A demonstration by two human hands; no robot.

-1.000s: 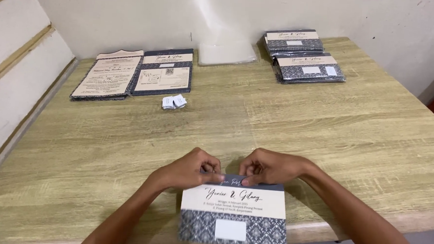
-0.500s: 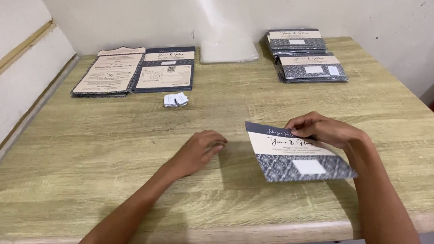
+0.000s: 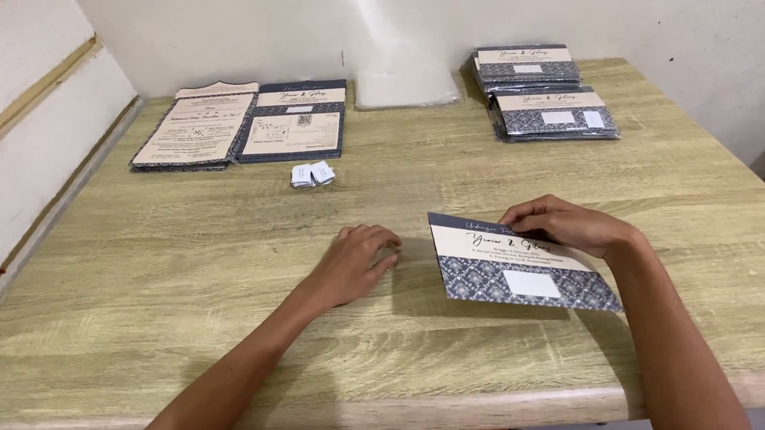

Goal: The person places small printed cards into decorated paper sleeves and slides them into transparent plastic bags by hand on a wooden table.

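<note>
Since the earlier frames the folded card point(image 3: 518, 262) has gone from front-centre, where both hands pinched its top edge, off to the right-centre of the frame, & the left hand point(image 3: 359, 259) has let go. Now the right hand point(image 3: 567, 225) alone pinches the card's top edge, fingers curled over it, thumb under as far as I can tell; card is tilted, lower edge near the table point(image 3: 225, 268). Left hand lies palm-down on the wood at centre, fingers loosely bent, holding nothing. Progress, judging by what's laid out: two stacks of finished cards point(image 3: 543, 93) sit upper right, so a fair no. are done; open unfolded sheets point(image 3: 245, 123) wait upper left, w/ small white folded bits point(image 3: 313, 173) just below them & a clear plastic sleeve pile point(image 3: 405, 83) at top centre.
</note>
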